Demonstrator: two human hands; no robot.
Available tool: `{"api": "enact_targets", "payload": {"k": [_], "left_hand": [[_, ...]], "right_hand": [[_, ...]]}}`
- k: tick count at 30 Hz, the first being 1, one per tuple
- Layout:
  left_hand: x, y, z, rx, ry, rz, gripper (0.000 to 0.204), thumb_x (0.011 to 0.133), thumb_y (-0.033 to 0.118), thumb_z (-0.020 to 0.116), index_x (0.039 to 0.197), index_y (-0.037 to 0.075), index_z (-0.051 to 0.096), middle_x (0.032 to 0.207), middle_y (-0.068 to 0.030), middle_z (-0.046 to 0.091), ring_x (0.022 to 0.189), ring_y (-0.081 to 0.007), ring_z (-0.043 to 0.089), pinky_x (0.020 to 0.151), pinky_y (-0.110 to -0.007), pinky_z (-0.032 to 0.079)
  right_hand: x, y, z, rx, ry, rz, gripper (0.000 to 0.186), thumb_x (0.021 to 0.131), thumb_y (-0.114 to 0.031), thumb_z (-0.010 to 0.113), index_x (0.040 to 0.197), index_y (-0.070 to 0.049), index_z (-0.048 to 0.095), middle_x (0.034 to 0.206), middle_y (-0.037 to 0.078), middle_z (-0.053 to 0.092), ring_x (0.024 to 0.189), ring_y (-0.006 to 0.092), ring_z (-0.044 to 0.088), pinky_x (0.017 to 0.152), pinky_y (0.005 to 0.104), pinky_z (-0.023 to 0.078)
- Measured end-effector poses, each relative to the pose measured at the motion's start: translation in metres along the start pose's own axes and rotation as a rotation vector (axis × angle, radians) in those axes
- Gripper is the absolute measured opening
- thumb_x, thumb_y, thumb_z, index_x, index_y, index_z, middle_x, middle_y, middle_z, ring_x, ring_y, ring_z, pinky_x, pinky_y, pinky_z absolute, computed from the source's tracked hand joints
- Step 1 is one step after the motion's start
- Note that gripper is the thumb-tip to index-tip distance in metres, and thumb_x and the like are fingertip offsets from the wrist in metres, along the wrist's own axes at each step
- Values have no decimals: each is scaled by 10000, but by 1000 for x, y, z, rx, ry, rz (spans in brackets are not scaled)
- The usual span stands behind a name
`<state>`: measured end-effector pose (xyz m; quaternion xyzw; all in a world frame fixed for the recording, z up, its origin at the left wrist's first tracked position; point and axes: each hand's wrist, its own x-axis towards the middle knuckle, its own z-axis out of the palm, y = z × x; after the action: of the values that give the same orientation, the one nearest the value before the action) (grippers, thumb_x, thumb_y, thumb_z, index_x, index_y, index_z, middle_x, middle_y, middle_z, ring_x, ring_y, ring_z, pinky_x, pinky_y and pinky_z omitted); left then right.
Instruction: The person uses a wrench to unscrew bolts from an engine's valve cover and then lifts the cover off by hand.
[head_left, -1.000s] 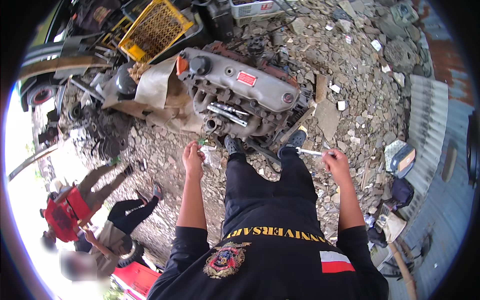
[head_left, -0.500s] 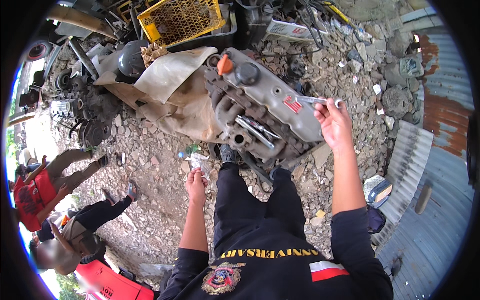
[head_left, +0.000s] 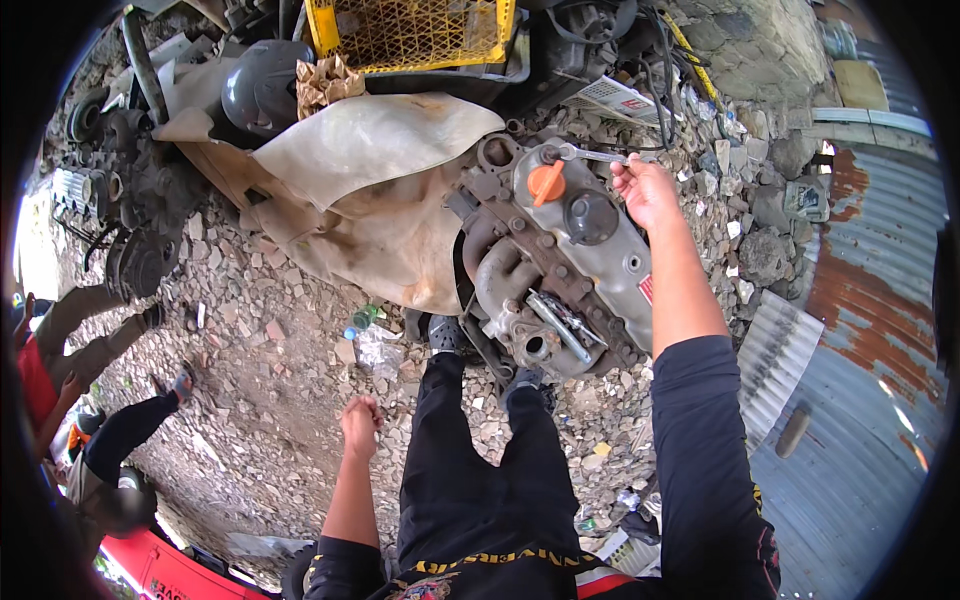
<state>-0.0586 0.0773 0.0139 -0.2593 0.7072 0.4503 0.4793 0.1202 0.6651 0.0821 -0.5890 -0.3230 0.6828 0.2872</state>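
Note:
My right hand is closed on one end of a silver wrench. The wrench's other end reaches the far end of a grey valve cover, at a bolt beside the orange cap; whether it sits on the bolt is unclear. The cover tops a rusty engine on the ground, with a black round cap on it. Several metal hand tools lie on the engine's near side. My left hand hangs over the gravel, fingers curled, nothing showing in it.
A tan sheet lies against the engine's left side. Behind it are a dark helmet, crumpled brown paper and a yellow crate. Engine parts and people sit at left. Corrugated metal sheets stand at right.
My right hand has carried the wrench from over the valve cover's near right part to its far end by the orange cap. The view has shifted; my left hand stays low and curled.

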Motion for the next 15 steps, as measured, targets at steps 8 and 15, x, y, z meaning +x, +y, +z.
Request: {"api": "enact_targets", "payload": {"k": [8, 15], "left_hand": [[-17, 93, 234, 70, -689, 460, 240, 873, -89, 432, 1026, 16, 584, 898, -9, 554, 801, -111, 534, 746, -260, 472], [-27, 141, 316, 377, -434, 916, 280, 879, 16, 500, 1150, 22, 571, 1042, -149, 581, 921, -244, 595, 813, -333, 489]], "right_hand": [[20, -15, -10, -174, -163, 71, 80, 951, -99, 580, 964, -24, 556, 863, 109, 662, 704, 173, 647, 578, 274, 522], [45, -26, 5, -160, -166, 207, 95, 938, -88, 603, 997, -14, 603, 930, 99, 687, 823, 173, 683, 622, 241, 525]]}}
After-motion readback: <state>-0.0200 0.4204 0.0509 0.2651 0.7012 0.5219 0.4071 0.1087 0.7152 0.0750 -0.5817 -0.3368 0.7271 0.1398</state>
